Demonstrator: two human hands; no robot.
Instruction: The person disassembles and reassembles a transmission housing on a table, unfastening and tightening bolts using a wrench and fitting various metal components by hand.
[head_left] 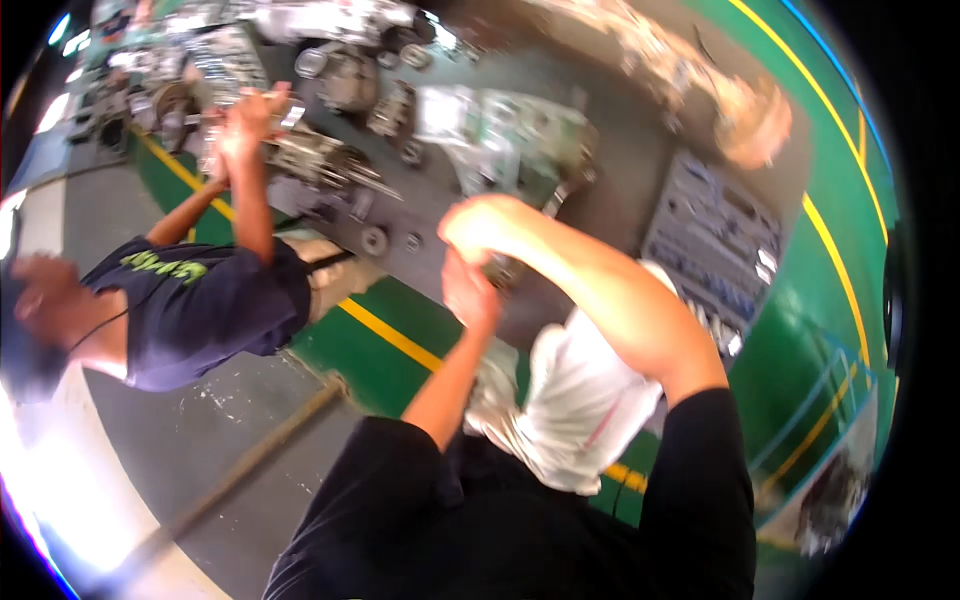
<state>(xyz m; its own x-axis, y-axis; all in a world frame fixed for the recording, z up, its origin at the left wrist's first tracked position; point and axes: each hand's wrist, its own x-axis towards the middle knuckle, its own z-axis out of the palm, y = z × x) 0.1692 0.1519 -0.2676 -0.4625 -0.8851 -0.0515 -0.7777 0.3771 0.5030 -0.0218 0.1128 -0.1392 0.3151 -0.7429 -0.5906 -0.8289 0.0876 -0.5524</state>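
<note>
My hands meet above the near edge of the dark workbench (620, 190). My right hand (475, 226) reaches across from the right, fingers curled downward over my left hand (470, 292). A small dark metal part (503, 270) shows beside my left palm, partly covered by both hands; its kind is too blurred to tell. The left fingers are closed against it. What the right fingers grip is hidden. Just beyond my hands lies a large pale-green metal housing (530, 140), with a rod-like tool (562, 192) near its right edge.
To the left, a co-worker (200, 300) in a dark shirt handles metal parts at the same bench. A grey tool case (712, 235) with sockets lies at the right. Ring-shaped parts (374, 240) and a shafted gear assembly (325, 160) sit left of the housing. White cloth (575, 390) hangs before me.
</note>
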